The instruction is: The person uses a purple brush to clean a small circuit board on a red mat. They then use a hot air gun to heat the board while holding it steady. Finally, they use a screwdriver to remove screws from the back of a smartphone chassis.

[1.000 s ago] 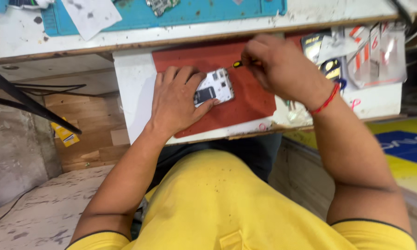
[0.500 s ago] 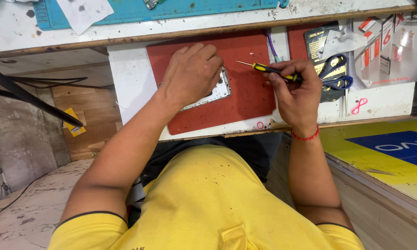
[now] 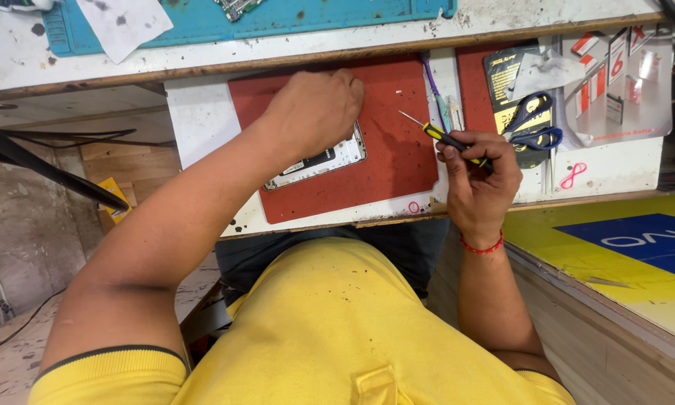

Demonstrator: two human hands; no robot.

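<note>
1. Head view, step in hand: the left hand (image 3: 315, 112) rests fist-like on the opened phone (image 3: 319, 161), fingers curled down over its upper part and pinning it to the red mat (image 3: 397, 165). The phone lies near the middle of the mat, tilted, its white frame showing below the knuckles.

2. Right of the mat's edge, the right hand (image 3: 480, 176) holds a small yellow-and-black screwdriver (image 3: 442, 139), fingers pinched closed around the handle. The thin tip points up-left over the mat, apart from the phone and touching nothing. This reads as a pause between screws, the driver lifted clear.

3. The next move, as I judge it, calls for bringing the fine tip across the mat to the phone while the left hand keeps the phone from sliding; the tip is thin, so aim matters.

4. Hard to make out: the left hand hides most of the phone, so any screws cannot be seen. Blue-handled scissors (image 3: 536, 124) lie right of the mat, a teal mat (image 3: 337, 19) above it, cut off by the frame's top.
</note>
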